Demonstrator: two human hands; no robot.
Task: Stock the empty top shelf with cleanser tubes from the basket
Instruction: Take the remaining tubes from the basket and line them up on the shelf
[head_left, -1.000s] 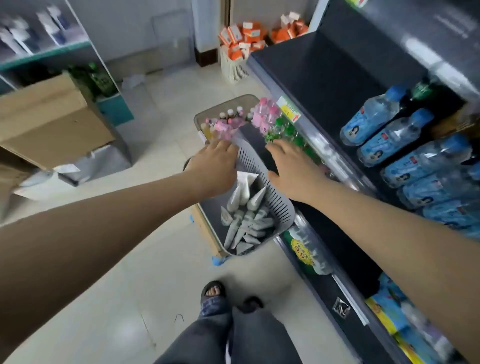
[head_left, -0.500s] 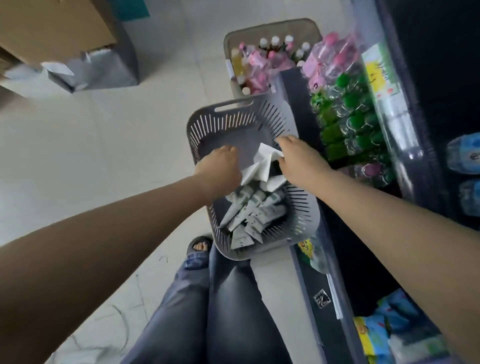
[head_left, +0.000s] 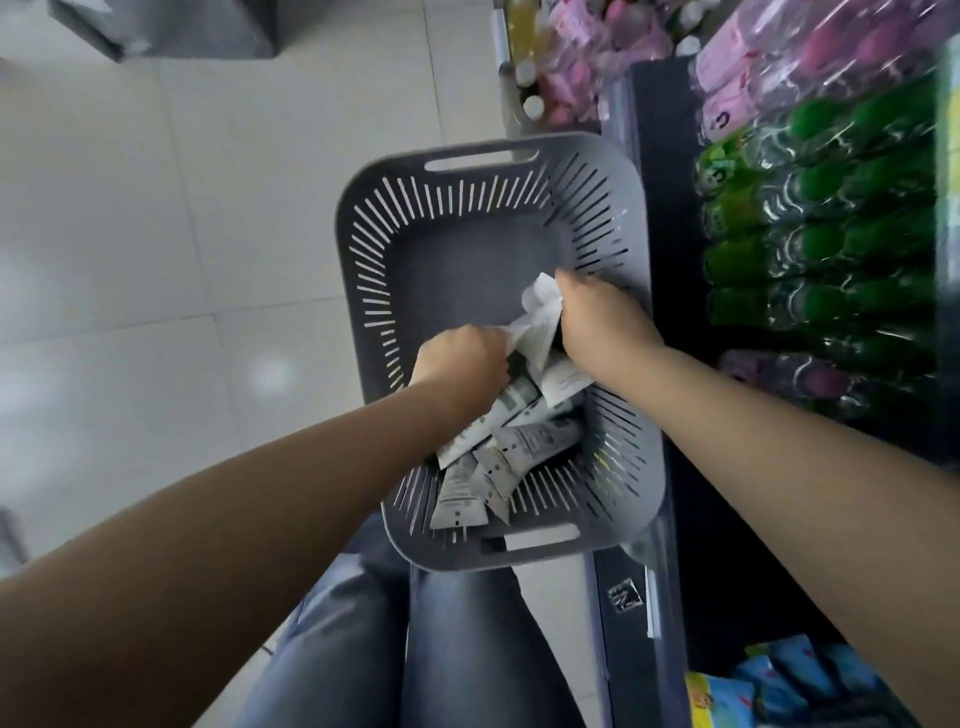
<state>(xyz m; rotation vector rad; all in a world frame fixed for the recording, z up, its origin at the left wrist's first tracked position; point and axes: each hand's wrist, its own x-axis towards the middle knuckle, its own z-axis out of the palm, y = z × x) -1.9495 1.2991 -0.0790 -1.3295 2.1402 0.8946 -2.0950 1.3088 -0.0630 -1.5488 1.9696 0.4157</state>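
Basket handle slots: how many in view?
2. Far slot sits in the basket's rim nearest the pink bottles; near slot sits in the rim above the person's legs. Both are fully visible.

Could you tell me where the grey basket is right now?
In the head view, the grey basket sits mid-frame beyond the person's knees, its right side beside the dark shelf holding green bottles.

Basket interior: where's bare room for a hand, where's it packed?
Free: far half of the basket, bare floor bordered by the slotted far wall. Crowded: near half, cleanser tubes piled, left hand and right hand gripping some.
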